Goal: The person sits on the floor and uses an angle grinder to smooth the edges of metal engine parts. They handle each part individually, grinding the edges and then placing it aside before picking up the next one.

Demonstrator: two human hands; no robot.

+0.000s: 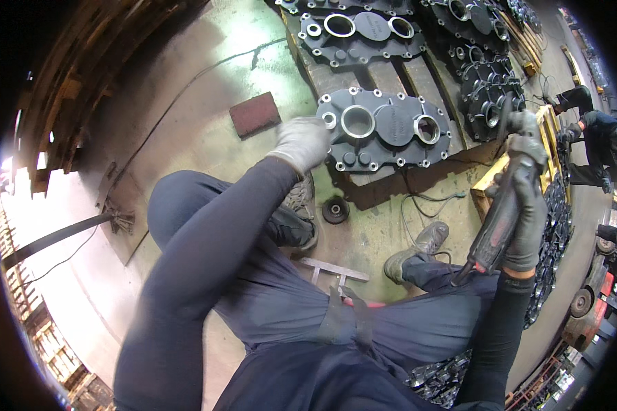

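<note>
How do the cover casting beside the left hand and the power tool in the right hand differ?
The cover casting is broad and flat, with round openings; the power tool is long and narrow. The cover casting lies on wooden slats, while the power tool is held in the right hand. Both look mostly dark.

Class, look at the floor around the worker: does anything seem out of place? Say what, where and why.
A cable lies in loops on the floor near the worker's right shoe, where it might catch a foot. A reddish-brown block, left of the castings, seems stray.
</note>
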